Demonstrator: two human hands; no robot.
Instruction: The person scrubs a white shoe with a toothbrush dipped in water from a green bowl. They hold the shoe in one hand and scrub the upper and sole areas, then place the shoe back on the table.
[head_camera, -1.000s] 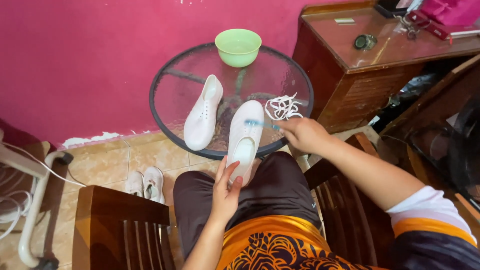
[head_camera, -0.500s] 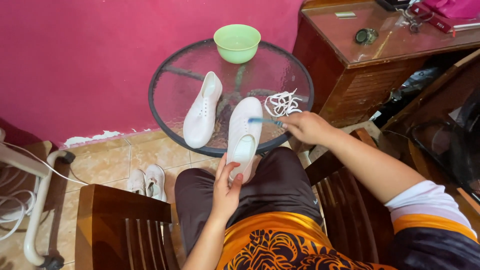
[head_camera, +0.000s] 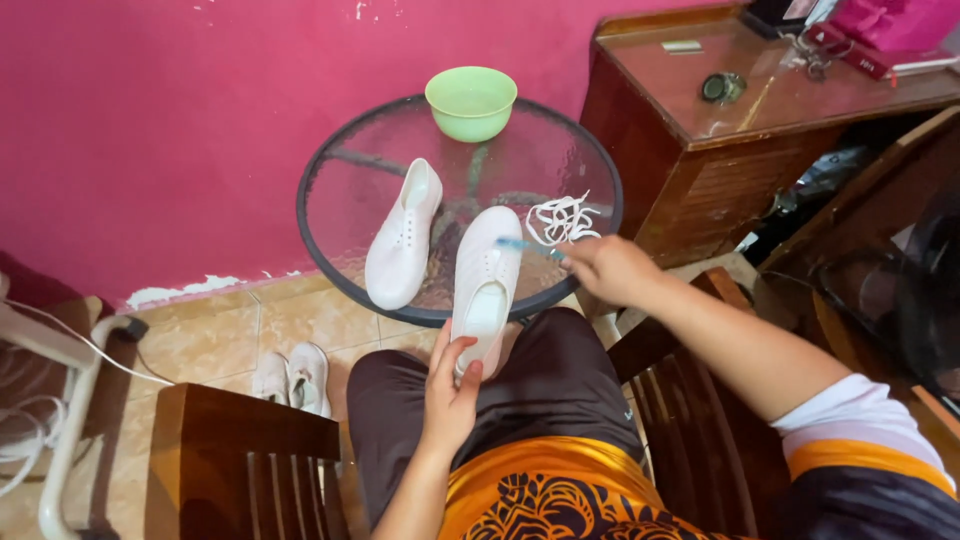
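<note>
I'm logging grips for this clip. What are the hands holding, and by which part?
The left hand grips the white shoe by its heel end. The right hand holds a blue toothbrush by its handle, bristle end on the shoe.

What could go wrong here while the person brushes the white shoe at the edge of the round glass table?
1. The white slip-on shoe overhangs the rim of the round glass table; only the left hand steadies its heel, so it might slip off.
2. The right hand works a blue toothbrush beside the loose white laces, which could be swept off.
3. Hard pushing may shake the table and disturb the light green plastic bowl.
</note>
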